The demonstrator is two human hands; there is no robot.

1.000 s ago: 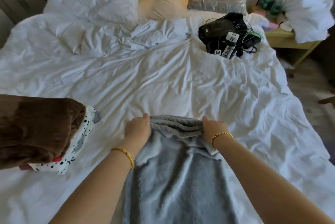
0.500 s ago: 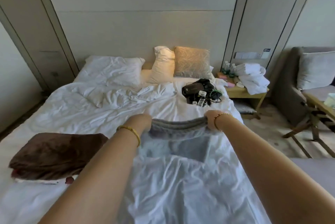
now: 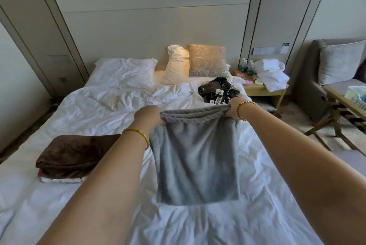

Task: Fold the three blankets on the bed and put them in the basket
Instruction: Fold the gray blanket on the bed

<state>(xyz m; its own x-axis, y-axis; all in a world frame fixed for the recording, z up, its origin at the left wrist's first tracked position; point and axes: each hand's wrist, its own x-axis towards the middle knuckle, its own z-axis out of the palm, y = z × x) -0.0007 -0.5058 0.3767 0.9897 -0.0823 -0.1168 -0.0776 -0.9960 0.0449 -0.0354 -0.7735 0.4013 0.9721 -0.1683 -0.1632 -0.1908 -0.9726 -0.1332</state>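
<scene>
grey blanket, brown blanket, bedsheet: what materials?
Grey blanket: likely plush fleece; matte, fuzzy nap, thick soft rolled edge. Brown blanket: similar velvety fleece; patchy sheen on pile. Bedsheet: smooth woven fabric, probably cotton; crisp fine creases.

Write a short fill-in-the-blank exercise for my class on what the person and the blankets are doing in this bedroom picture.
1. Both hands hold up the ____ blanket by its top edge.
2. The folded brown blanket lies on the ____.
3. The brown blanket is nearer the person's ____ hand than the right hand.
4. Each wrist wears a ____ bracelet.

Missing words: grey; bed; left; gold
</scene>
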